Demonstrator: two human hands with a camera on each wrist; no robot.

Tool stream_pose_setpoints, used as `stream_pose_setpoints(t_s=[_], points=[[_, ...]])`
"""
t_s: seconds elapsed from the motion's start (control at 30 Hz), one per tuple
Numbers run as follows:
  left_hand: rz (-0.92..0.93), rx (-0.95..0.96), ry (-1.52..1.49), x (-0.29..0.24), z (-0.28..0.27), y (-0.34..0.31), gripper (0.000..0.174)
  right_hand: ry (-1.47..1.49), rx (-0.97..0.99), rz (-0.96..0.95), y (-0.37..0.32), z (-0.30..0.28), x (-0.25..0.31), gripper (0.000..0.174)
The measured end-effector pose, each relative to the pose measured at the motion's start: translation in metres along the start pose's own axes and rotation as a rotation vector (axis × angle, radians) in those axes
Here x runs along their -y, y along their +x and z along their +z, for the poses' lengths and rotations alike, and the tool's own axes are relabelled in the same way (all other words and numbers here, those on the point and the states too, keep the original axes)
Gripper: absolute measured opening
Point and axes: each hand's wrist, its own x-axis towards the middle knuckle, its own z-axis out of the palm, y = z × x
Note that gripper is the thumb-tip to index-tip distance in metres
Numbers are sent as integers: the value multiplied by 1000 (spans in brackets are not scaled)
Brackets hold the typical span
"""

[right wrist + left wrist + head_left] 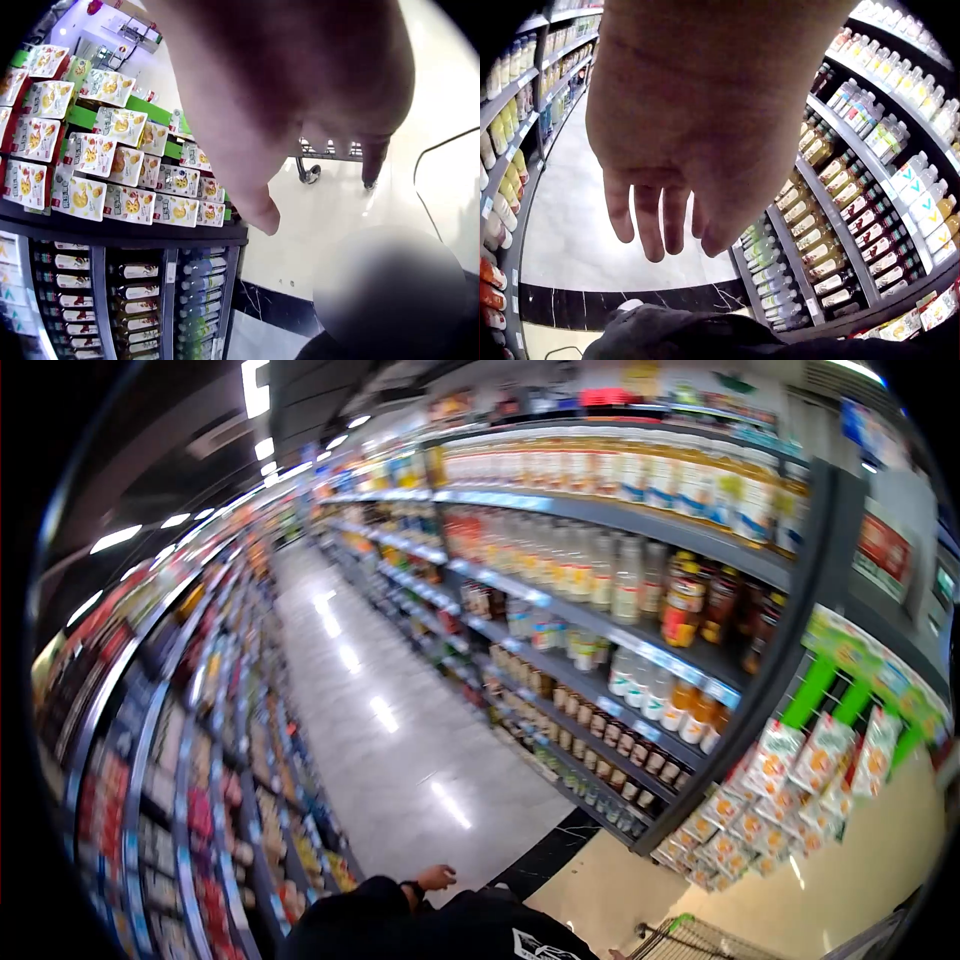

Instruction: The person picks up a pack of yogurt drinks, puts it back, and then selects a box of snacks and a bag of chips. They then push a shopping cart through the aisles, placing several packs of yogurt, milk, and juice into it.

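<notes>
In the left wrist view, my left hand [697, 142] hangs with its fingers loosely bent and apart, holding nothing, over the pale aisle floor. The head view shows that hand [437, 877] low in front of my dark sleeve. My right hand [300, 97] appears large in the right wrist view, thumb pointing down and apart from the partly hidden fingers; nothing shows in its grasp. Beyond its fingers is part of a wire cart [330, 150]. In the head view the cart [700, 942] is at the bottom right, just right of a sliver of the right hand [617, 955].
A shelf of bottles [620, 630] lines the aisle's right side, with packaged goods [170, 780] along the left. White pouches [775, 760] hang from a green rack at the shelf end. A black floor strip [545, 850] crosses the aisle mouth.
</notes>
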Motion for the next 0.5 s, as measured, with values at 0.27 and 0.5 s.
stream_pose_setpoints(t_s=[0.27, 0.5], points=[[-45, -133, -100, -13, 17, -60, 50, 15, 185, 171, 55, 28, 80, 26], [-62, -230, -50, 18, 26, -81, 50, -78, 343, 209, 86, 47, 106, 26]])
